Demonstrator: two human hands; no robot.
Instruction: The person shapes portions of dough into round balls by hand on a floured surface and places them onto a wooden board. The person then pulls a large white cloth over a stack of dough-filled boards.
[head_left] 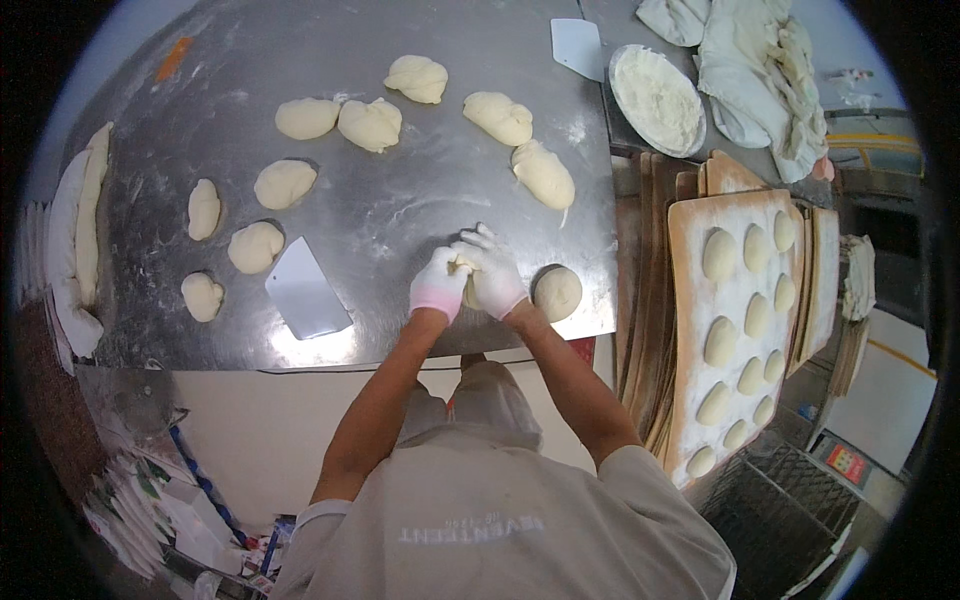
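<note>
My left hand (pixel 437 284) and my right hand (pixel 493 272), both in white gloves with pink cuffs, meet near the front edge of a metal table (pixel 400 230). Their fingers close around a piece of dough (pixel 470 294), mostly hidden under them. Just right of my right hand sits a smooth round dough ball (pixel 558 293). A white dough scraper (pixel 307 290) lies flat on the left. Several uneven dough pieces are spread over the tabletop, among them one long piece (pixel 543 175) beyond my right hand and another piece (pixel 256 247) beside the scraper.
On the right, a floured board (pixel 735 300) carries several dough rounds, with more boards stacked beside it. An oval bowl of flour (pixel 657 101), a second white scraper (pixel 577 48) and crumpled cloths (pixel 755 80) are at the back right. Rolled cloth (pixel 80 240) lies along the left edge.
</note>
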